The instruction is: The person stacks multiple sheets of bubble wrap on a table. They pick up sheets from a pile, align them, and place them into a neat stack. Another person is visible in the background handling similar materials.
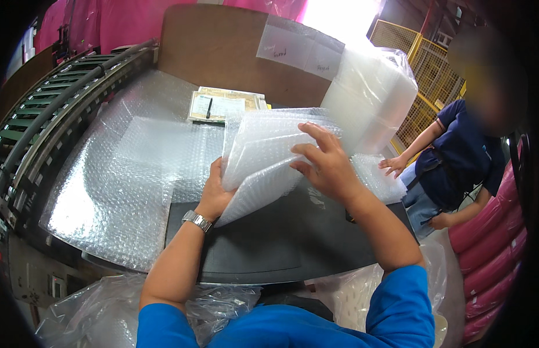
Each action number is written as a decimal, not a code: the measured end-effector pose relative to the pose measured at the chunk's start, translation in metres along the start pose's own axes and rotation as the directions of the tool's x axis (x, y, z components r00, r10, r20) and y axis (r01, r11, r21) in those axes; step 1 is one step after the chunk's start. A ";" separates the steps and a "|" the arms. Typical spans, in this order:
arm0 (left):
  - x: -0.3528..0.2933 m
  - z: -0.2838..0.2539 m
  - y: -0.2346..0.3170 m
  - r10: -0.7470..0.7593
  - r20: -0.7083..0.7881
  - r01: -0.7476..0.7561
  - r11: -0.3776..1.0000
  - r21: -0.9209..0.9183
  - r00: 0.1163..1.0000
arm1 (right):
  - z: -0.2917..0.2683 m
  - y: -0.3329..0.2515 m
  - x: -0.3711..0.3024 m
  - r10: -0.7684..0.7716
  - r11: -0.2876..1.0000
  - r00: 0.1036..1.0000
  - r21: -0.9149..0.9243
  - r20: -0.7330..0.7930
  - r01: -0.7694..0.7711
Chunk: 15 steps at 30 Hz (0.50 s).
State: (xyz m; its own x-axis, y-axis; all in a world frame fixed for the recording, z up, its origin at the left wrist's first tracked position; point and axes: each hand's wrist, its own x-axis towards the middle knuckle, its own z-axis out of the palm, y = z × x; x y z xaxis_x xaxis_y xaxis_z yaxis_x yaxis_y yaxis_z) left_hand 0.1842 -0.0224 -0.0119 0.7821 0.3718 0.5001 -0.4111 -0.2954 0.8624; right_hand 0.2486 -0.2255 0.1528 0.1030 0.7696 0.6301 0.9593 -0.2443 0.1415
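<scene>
Nearest the camera, crumpled clear plastic bags (223,307) are seen below the table edge, between two blue sleeves. Above them a flat, dark grey, smooth work surface (281,243) is spread, on which a fanned stack of translucent bubble-wrap pouches (269,156) is held upright. The left hand (214,191), with a metal wristwatch (197,220) at its wrist, is closed around the stack's lower left edge, fingers hidden behind the sheets. The right hand (324,165) is half open, fingers curled over the top edges and spreading the leaves apart; no single pouch is seen to be pinched.

The pouches are soft, slick and dimpled, so a leaf could be let slip from the loose right-hand hold, or two clinging leaves could be taken as one. The whole fan could buckle, as only one edge is clamped.

To the left, broad bubble-wrap sheets (124,185) are laid over the table beside a green roller conveyor (55,110). Further back lie papers with a black pen (220,107), a tall stack of clear plastic film (371,98) and a brown cardboard board (223,52). At the right, another person in a dark blue shirt (464,153) is standing near pink rolls (490,255)
</scene>
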 end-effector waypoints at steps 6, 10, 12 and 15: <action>0.003 0.001 -0.017 -0.012 -0.016 0.011 0.998 -0.059 1.000 | -0.005 -0.004 0.000 -0.011 1.000 1.000 -0.007 0.024 0.011; 0.003 0.002 -0.015 -0.021 -0.006 0.021 0.998 -0.060 1.000 | -0.009 -0.008 -0.001 0.062 0.997 0.998 0.036 0.032 -0.063; 0.002 0.002 -0.013 0.002 -0.006 -0.002 1.000 -0.020 1.000 | -0.011 -0.008 -0.003 0.073 0.997 0.994 0.032 0.086 -0.076; 0.003 0.002 -0.011 0.026 -0.011 -0.026 1.000 -0.002 1.000 | -0.022 0.000 -0.006 0.135 0.990 0.969 0.017 0.206 -0.142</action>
State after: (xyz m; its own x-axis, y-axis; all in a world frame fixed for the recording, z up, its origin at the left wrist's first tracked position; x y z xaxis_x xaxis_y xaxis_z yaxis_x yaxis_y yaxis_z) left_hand 0.1919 -0.0194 -0.0205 0.7660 0.3738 0.5230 -0.4322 -0.3029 0.8494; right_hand 0.2422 -0.2427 0.1654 0.2839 0.8343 0.4725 0.9394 -0.3409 0.0375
